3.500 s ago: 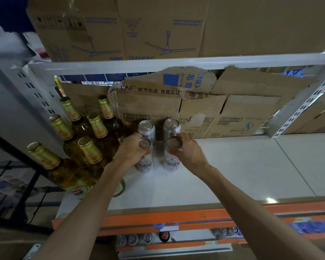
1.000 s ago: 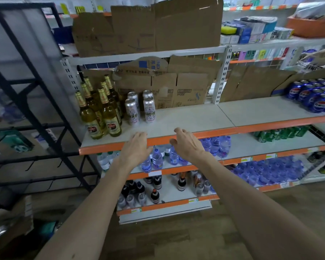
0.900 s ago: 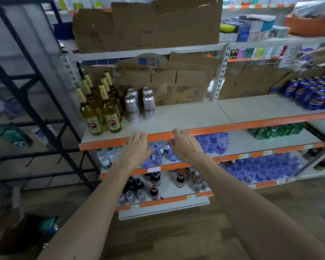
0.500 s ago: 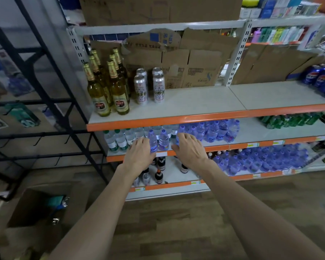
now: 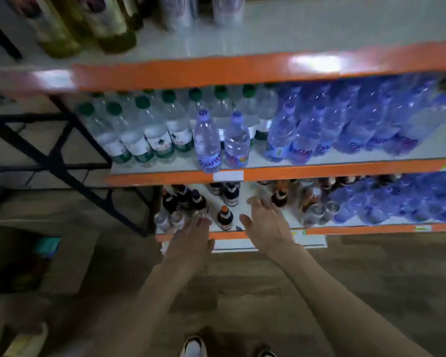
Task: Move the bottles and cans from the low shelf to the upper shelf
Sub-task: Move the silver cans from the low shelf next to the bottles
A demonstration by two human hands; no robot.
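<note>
The upper shelf (image 5: 319, 24) carries green glass bottles (image 5: 106, 29) and two cans (image 5: 204, 9). On the low shelf (image 5: 358, 229) stand dark bottles (image 5: 225, 217) and cans (image 5: 317, 211). Left hand (image 5: 191, 240) and right hand (image 5: 267, 228) hover at its edge, fingers spread, empty.

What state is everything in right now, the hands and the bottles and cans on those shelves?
Left hand: open, empty, at the low shelf's edge.
Right hand: open, empty, reaching over the low shelf.
Dark bottle with orange cap: upright, untouched, between the hands.
Cans: upright on the low shelf.
Water bottles: upright, capped, middle shelf.
</note>
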